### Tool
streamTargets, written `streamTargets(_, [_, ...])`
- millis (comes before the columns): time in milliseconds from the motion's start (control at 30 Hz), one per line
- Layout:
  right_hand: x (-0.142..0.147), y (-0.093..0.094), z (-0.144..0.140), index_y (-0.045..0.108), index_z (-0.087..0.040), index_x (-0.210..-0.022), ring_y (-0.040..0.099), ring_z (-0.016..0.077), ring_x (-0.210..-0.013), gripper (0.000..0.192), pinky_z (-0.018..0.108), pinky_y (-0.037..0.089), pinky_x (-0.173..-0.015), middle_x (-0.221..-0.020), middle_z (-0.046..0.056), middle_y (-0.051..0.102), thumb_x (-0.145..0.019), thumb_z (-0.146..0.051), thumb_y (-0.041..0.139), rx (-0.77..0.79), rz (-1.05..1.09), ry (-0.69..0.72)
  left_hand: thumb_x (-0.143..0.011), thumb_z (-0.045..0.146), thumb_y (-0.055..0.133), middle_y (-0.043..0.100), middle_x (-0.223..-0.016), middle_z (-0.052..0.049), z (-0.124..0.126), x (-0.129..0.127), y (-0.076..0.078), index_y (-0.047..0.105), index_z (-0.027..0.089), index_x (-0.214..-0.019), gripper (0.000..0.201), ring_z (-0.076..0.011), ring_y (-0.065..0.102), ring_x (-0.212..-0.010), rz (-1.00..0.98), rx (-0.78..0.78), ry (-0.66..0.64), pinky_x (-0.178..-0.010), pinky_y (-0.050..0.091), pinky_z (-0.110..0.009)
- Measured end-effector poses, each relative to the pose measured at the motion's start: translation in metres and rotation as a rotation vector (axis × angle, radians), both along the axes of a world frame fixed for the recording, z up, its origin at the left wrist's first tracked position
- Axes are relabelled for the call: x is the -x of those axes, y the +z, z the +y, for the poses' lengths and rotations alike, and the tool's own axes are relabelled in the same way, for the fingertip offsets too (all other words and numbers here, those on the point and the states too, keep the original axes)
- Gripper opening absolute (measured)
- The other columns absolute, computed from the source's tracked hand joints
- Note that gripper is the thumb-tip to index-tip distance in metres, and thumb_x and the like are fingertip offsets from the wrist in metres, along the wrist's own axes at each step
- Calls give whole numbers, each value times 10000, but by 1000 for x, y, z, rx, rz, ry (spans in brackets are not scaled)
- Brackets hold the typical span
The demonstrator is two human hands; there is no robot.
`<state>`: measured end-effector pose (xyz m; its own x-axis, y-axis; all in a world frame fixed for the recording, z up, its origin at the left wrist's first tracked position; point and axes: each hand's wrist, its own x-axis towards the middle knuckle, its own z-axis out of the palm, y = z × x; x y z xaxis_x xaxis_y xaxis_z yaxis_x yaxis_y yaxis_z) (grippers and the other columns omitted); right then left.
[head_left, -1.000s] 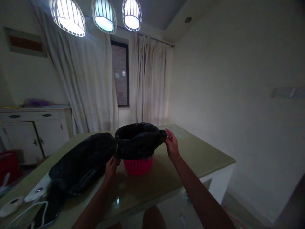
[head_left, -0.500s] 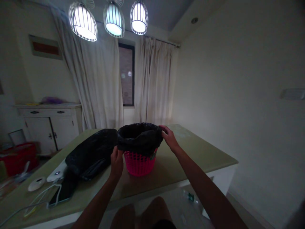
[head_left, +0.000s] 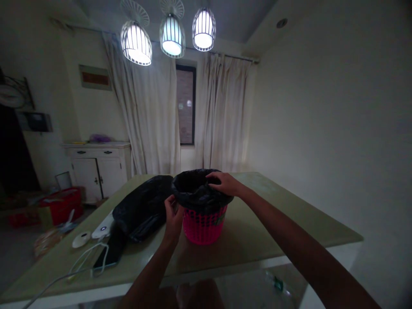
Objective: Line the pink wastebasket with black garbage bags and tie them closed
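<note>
A pink slatted plastic basket stands upright on the table, lined with a black garbage bag whose edge is folded down over the rim. At the left of the rim, my left hand has its curled fingers closed on the bag's edge. My right hand reaches over the right side of the rim, thumb and fingers apart, its fingertips over the bag's mouth. The inside of the basket is dark. Another black plastic bag lies bunched to the left of my left hand.
A phone, a white cable, a white device and a round white object lie on the left of the green tabletop. A plastic bottle is below its front edge. A white cabinet stands behind.
My right hand has moved from the bag's right edge to over its mouth. The bag now sits lower and tighter round the rim. The view has turned left.
</note>
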<state>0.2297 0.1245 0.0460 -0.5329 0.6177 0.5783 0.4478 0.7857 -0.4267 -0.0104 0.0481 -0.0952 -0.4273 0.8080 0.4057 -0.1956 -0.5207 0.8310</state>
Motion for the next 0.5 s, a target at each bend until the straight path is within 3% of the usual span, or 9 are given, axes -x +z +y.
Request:
streamTargets(133, [28,-3,12,838,-231,-1189,754,310,-1169,330,504,552,-1125,-1229,105,812,-891,-364,788,-3,-79,84,-764,700,881,619,-1357,-156,-4,2,0,552,232,-1244,747,-350,609,-1339,81,19,19,-1108,541,-487])
streamTargets(267, [67,4,4,784,-168,-1308,717,290,-1292,394,468,523,-1183,-1361,145,765,-980,-378,722,-8,-104,257,-807,696,848,614,-1384,-166,-5,1,-2,565,233,-1267,712,-363,592,-1364,180,41,-17,-1114,524,-518])
streamTargets(400, [96,32,-20,656,-173,-1511,583,254,-1491,550,438,412,-1301,-1567,140,640,-994,-355,711,-93,-57,444,-801,719,852,591,-1446,-191,-5,-2,-3,512,239,-1362,812,-369,599,-1386,136,33,-47,-1083,556,-495])
streamTargets(500, [92,58,-35,640,-224,-1536,524,232,-1545,529,444,365,-1340,-1621,99,594,-1015,-315,639,-205,154,413,-824,699,845,611,-1487,-180,-5,-1,-1,433,269,-1517,914,-367,610,-1408,49,51,-48,-1111,554,-490])
